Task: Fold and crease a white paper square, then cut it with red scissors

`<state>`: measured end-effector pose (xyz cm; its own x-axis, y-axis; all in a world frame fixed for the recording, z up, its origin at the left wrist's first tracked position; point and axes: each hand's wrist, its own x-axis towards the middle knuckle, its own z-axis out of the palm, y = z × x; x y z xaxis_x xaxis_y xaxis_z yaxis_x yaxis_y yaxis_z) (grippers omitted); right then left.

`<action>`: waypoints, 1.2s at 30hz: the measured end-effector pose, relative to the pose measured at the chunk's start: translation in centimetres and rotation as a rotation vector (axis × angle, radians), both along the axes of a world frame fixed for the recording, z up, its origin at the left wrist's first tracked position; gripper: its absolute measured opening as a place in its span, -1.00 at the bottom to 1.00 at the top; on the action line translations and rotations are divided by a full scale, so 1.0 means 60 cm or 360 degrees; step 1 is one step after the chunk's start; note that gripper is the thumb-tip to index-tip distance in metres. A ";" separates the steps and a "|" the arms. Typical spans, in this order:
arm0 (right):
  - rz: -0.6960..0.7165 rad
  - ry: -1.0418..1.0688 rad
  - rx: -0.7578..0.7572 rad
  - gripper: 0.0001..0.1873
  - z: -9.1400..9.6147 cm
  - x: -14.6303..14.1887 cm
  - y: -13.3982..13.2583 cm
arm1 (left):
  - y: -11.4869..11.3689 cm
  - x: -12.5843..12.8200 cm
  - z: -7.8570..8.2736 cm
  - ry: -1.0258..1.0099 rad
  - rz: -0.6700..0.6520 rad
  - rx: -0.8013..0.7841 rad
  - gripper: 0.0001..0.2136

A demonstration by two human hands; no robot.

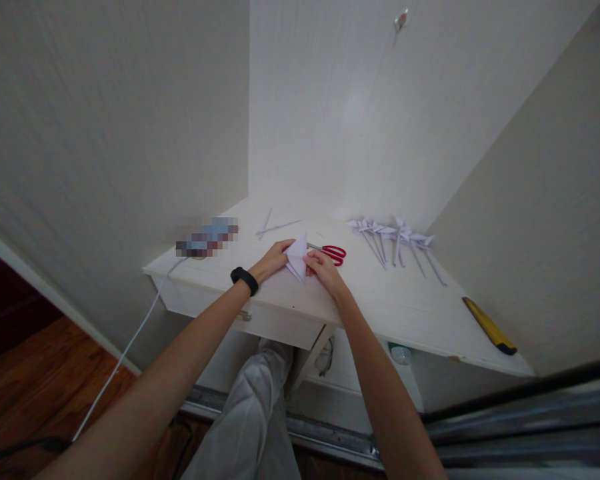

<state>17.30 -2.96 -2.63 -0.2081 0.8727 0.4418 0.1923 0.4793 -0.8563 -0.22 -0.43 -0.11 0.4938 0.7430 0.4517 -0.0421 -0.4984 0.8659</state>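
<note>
"Paper [296, 255], white and folded: where do you have it, and which way does it point?"

"Straight ahead of me at 12 o'clock, towards the front edge of the white desk [390, 297]. Its long axis runs from 12 to 6, one tip away from me and the other towards my lap. I can't tell whether that lower tip touches the desktop."

"And your grip?"

"One on each side. My left hand [273, 261] holds the edge at 9 o'clock, though I can't make out the fingertips. My right hand [324, 268] pinches the edge between 3 and 4. Neither is nearer: they stand apart with only the folded sheet between them."

"So what does a move hang on?"

"On that 12-to-6 line between my grips, I'd judge. A crease along it suits how I hold the piece; a sideways pull would cross it."

"What about the scissors [334, 255]?"

"Red-handled, lying at 3 o'clock from the paper, just beside my right hand, which is the nearer one. They run roughly 9 to 3, handles at the 3 end. I can't see the blade tips."

"Anything else made of paper?"

"Thin paper rods [280, 227] at 11 o'clock, crossing one another, and a spiky paper model [405, 233] with rod-like legs between 2 and 3, near the wall [320, 133]."
</note>
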 end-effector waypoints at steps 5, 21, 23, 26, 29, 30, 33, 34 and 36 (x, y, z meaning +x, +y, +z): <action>-0.0006 -0.0022 0.0002 -0.80 0.000 0.000 0.002 | 0.006 0.003 -0.003 -0.0094 -0.0002 -0.0114 -0.74; -0.0335 0.0165 0.0068 -0.78 0.001 0.012 0.010 | 0.006 -0.004 0.004 -0.0179 0.0199 -0.0222 -0.76; -0.0373 0.0170 0.0087 -0.78 0.002 0.014 0.009 | 0.007 -0.003 0.004 -0.0152 0.0220 -0.0218 -0.76; -0.0417 0.0179 0.0108 -0.79 0.002 0.015 0.009 | 0.009 -0.001 0.004 -0.0108 0.0227 -0.0214 -0.77; -0.0438 0.0181 0.0120 -0.78 0.002 0.016 0.010 | 0.012 0.001 0.003 -0.0068 0.0219 -0.0208 -0.77; -0.0439 0.0180 0.0122 -0.78 0.002 0.016 0.010 | 0.013 0.001 0.002 -0.0059 0.0222 -0.0203 -0.77; -0.0422 0.0163 0.0117 -0.77 0.002 0.015 0.009 | 0.018 0.000 0.000 -0.0044 0.0248 -0.0181 -0.76; -0.0409 0.0154 0.0112 -0.77 0.002 0.015 0.009 | 0.020 0.000 0.000 -0.0041 0.0258 -0.0173 -0.76; -0.0382 0.0136 0.0102 -0.77 0.002 0.012 0.009 | 0.023 -0.001 -0.001 -0.0034 0.0277 -0.0156 -0.76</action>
